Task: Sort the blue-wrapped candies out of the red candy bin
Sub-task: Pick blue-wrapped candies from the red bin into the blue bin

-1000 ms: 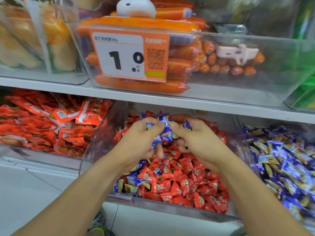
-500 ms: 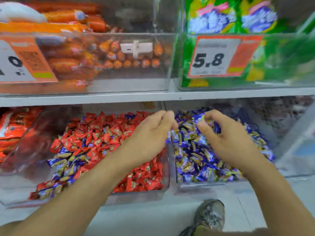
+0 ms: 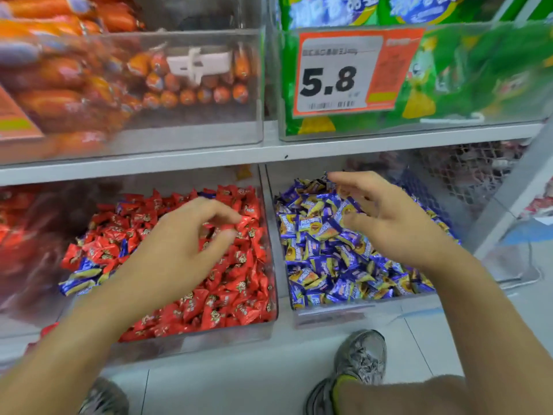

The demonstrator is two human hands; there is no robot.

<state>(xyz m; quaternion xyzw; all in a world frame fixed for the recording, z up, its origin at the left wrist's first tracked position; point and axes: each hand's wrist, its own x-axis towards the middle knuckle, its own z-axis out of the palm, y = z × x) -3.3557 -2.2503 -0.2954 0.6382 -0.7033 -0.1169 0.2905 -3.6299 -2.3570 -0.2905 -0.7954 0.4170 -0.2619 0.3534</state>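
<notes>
You are spreading your right hand [image 3: 386,217] open and empty over the clear plastic bin of blue-wrapped candies [image 3: 344,250], having just let go the handful you carried across from the clear bin of red-wrapped candies [image 3: 209,265] beside it. Your left hand [image 3: 191,244], its grip loosely curled around nothing, is swinging back over the red bin. Blue-wrapped strays [image 3: 80,277] are still lying at that bin's front left corner, so more trips are likely needed.

We see the clear red candy bin [image 3: 270,265] heaped with red wrappers; stray blue-wrapped candies [image 3: 79,278] lie flat at its eight o'clock corner.
</notes>
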